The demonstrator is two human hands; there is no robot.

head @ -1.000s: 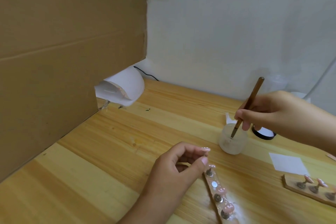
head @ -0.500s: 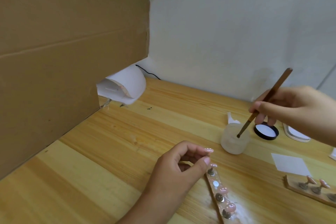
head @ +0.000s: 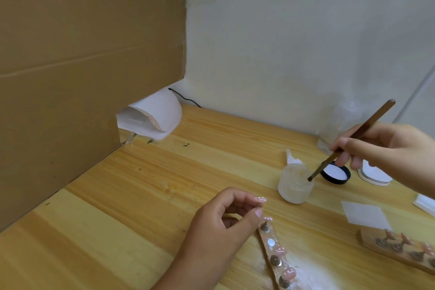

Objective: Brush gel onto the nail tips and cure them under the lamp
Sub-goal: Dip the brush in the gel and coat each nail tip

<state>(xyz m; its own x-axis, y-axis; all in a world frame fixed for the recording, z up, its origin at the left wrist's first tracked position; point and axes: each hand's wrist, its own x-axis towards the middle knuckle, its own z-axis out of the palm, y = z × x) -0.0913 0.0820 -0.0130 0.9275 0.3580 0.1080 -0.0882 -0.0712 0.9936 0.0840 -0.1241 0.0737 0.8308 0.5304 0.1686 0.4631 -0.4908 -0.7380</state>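
My left hand [head: 219, 228] pinches a small pink nail tip [head: 260, 199] between thumb and forefinger, just above the near wooden strip [head: 274, 256]. That strip carries several pink nail tips on metal stands, with one bare silver spot. My right hand [head: 386, 153] grips a brown brush [head: 357, 138] like a pen. The brush tip touches the right rim of the frosted gel jar [head: 294, 186]. The white curing lamp [head: 160, 117] sits at the back left, half hidden behind the cardboard.
A tall cardboard wall [head: 89, 66] closes off the left side. A black lid [head: 336, 173], a white dish [head: 374, 174] and a white paper square [head: 363, 215] lie right of the jar. A second wooden strip [head: 367, 240] with nail tips lies at the lower right.
My right hand has lifted the brush out of the jar's middle and shifted right; its tip now sits at the jar's right rim. My left hand has barely moved.
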